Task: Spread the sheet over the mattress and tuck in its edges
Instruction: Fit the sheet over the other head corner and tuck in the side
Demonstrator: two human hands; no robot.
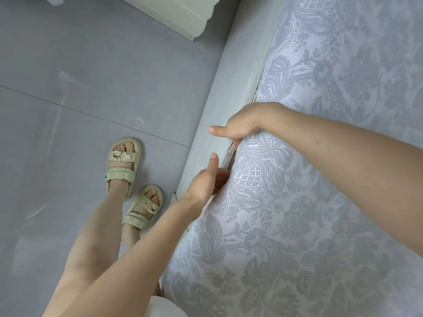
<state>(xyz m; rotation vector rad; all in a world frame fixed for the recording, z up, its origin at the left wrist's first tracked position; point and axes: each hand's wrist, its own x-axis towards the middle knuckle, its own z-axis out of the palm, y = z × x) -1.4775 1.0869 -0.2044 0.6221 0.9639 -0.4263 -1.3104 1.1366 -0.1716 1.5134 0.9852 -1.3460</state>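
Note:
A pale blue sheet [320, 156] with a grey floral pattern covers the mattress and fills the right side of the view. Its left edge runs down along the light bed frame [219, 106]. My right hand [238, 126] is at that edge, its fingers hidden in the gap between mattress and frame, thumb sticking out to the left. Just below it, my left hand [206, 179] pushes its straight fingers into the same gap, thumb up. The mattress itself shows only as a thin dark slit [232, 156] between the hands.
The grey tiled floor [91, 88] lies left of the bed. My two feet in pale green sandals [123, 165] stand close to the frame. The corner of a white piece of furniture [183, 17] sits at the top.

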